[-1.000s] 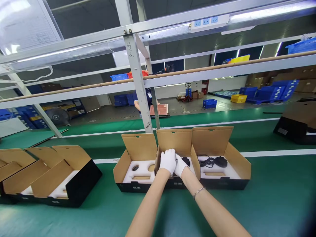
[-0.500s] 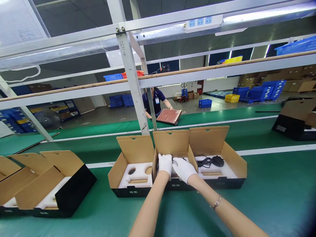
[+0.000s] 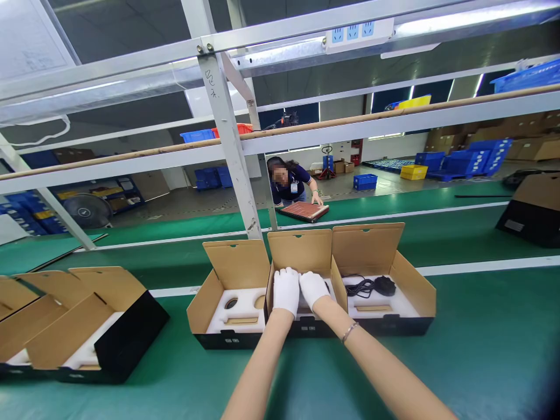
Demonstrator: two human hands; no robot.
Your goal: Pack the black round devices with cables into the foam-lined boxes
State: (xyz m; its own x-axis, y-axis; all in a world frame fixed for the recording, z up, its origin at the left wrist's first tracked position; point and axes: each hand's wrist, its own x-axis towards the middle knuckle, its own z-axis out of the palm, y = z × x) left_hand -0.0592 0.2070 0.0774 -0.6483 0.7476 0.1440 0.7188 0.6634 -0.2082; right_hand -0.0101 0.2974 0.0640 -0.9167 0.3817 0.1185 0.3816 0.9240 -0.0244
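— Viewing from where?
— Looking from the wearer's head, at the near side of the green bench (image 3: pixel 192 379), facing forward and down.
— Sitting how near?
— Sitting near the left hand (image 3: pixel 286 293) and right hand (image 3: pixel 313 289), showing both below centre.
— Reaching how far?
— Looking past the white upright (image 3: pixel 224 116) to the grey floor (image 3: pixel 339 186) well beyond, all in one head view.

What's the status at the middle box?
Left hand and right hand inside middle box; grip unclear. Its lid stands open. Left box and right box flank it closely.
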